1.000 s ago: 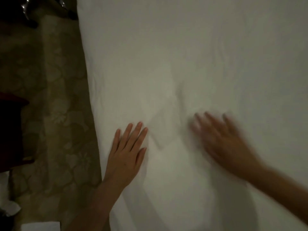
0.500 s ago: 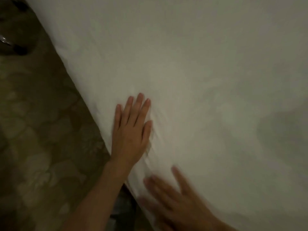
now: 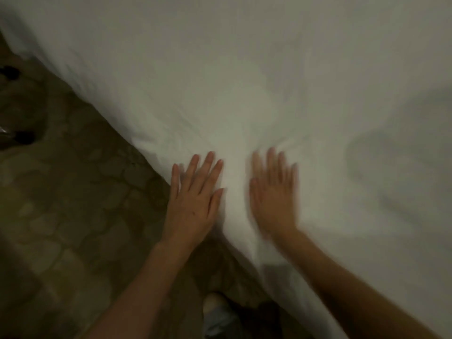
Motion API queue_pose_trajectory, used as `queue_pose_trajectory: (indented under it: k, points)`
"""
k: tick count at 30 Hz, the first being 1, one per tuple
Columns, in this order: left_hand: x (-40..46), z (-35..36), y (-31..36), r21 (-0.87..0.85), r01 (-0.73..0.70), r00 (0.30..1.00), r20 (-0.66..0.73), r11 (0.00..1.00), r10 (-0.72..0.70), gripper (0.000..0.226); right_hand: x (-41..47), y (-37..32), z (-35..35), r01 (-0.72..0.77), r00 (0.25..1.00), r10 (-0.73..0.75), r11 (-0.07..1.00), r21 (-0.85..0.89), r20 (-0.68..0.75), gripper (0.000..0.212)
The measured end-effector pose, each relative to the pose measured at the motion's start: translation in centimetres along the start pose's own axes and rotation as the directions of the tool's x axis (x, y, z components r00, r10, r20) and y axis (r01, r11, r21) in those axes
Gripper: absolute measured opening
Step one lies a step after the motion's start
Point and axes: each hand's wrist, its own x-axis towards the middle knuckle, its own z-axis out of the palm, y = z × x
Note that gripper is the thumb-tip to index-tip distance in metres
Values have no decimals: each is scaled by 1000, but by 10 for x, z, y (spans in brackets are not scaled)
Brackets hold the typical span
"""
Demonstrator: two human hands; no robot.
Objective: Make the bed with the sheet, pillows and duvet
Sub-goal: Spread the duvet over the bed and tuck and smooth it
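While the white sheet (image 3: 256, 77) spread up and right from its edge, which ran diagonally from upper left to lower right, both palms lay flat and ungripping beside it, left hand (image 3: 195, 199) right on the edge, blurred right hand (image 3: 272, 194) further in.

My right hand (image 3: 272, 194) was smeared by motion blur, so its fingers (image 3: 270, 159) had no clean outlines. Both my forearms ran out of the picture's lower edge. The white sheet (image 3: 244, 69) was cut off at the top and right edges. Two dark shapes (image 3: 17, 106) on the floor (image 3: 61, 204) at the left edge were too dim to identify, as was the pale shape (image 3: 217, 311) at the bottom.
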Motion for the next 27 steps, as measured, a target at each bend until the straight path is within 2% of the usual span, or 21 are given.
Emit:
queue_pose_trajectory:
  k: [1, 2, 3, 4, 5, 6, 7, 8, 9, 10, 12, 14, 15, 16, 19, 20, 22, 23, 24, 25, 27]
  points:
    - [5, -5, -11, 12, 3, 1000, 13, 1000, -3, 54, -23, -33, -5, 240, 965, -245, 969, 65, 98, 52]
    - [10, -10, -20, 30, -2, 1000, 28, 1000, 1, 55, -43, -56, -21, 492, 831, -521, 852, 178, 195, 48]
    - [14, -14, -28, 46, -11, 999, 47, 999, 8, 56, -58, -63, -26, 670, 627, -738, 675, 311, 251, 41]
    - [20, -16, -34, 58, -21, 998, 61, 998, 17, 57, -63, -55, -34, 745, 445, -857, 516, 423, 261, 36]
    - [26, -17, -39, 64, -39, 997, 70, 997, 34, 57, -57, -35, -36, 756, 411, -888, 458, 467, 206, 34]
    - [31, -18, -43, 68, -61, 996, 76, 996, 56, 56, -45, -11, -41, 707, 513, -837, 538, 460, 191, 34]
    - [36, -16, -45, 74, -80, 994, 77, 994, 74, 56, -30, 19, -38, 592, 705, -696, 684, 428, 137, 36]
    - [40, -15, -48, 80, -88, 994, 74, 993, 83, 56, -8, 51, -39, 425, 874, -478, 840, 339, 89, 40]
    - [45, -13, -52, 77, -91, 994, 69, 993, 86, 55, 13, 85, -40, 210, 975, -221, 946, 246, 20, 44]
    - [49, -11, -55, 71, -98, 994, 65, 993, 94, 55, 32, 115, -41, -44, 999, 46, 986, 161, -13, 50]
    - [56, -9, -60, 57, -133, 988, 84, 990, 128, 55, 65, 143, -36, -539, 842, 539, 839, 73, 21, 66]
    - [66, -11, -71, 31, -145, 986, 91, 989, 141, 55, 104, 112, -21, -736, 677, 732, 676, 45, 76, 78]
    - [74, -14, -81, -12, -133, 988, 79, 991, 133, 54, 122, 83, -8, -720, 693, 717, 692, 47, 77, 79]
    - [84, -18, -92, -78, -95, 994, 50, 992, 99, 54, 134, 45, 5, -632, 775, 629, 773, 47, 65, 76]
    - [125, -33, -131, -191, 3, 1000, -12, 982, -5, 57, 115, -103, 36, -134, 991, 128, 979, 152, 47, 63]
    - [140, -40, -142, -170, 10, 1000, -23, 985, -14, 57, 100, -145, 31, 67, 986, -87, 988, 140, 144, 60]
    - [169, -47, -161, -94, -54, 999, 2, 994, 54, 55, 85, -188, 15, 402, 834, -504, 834, 377, 225, 52]
    - [180, -49, -169, -49, -97, 995, 34, 994, 99, 55, 81, -193, 8, 402, 812, -556, 751, 523, 176, 48]
    - [190, -52, -178, -15, -122, 991, 56, 992, 122, 54, 93, -177, 1, 409, 839, -535, 742, 532, 102, 44]
    - [202, -56, -185, 18, -135, 989, 57, 991, 134, 53, 113, -152, 0, 385, 892, -449, 820, 425, 58, 42]
    - [221, -62, -198, 31, -152, 985, 87, 988, 149, 53, 157, -84, -8, 104, 994, -92, 919, 379, -50, 43]
